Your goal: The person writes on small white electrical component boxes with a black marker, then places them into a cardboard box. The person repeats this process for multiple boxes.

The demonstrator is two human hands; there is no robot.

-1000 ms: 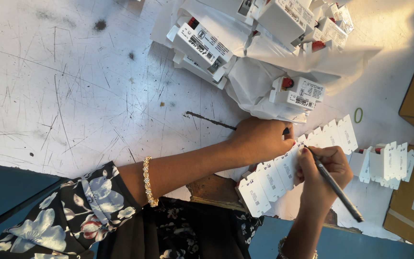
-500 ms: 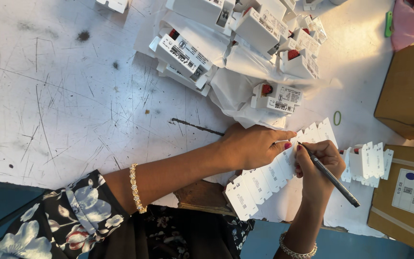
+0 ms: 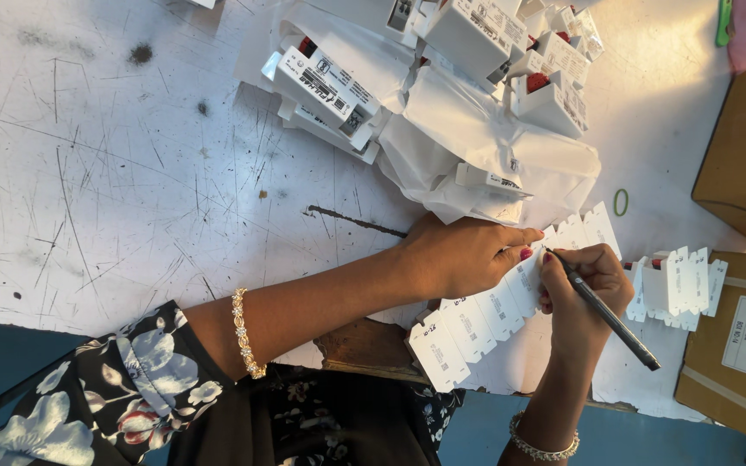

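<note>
Left hand (image 3: 464, 257) lay flat, fingers extended, pinning white card strip (image 3: 511, 302) steady for marking | right hand (image 3: 582, 289) closed round black pen (image 3: 606, 312), tip on strip.

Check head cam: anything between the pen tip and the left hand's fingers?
Only the white card strip. The pen tip rests on it just right of the left hand fingertips, which press the strip down. Nothing else in that gap.
</note>
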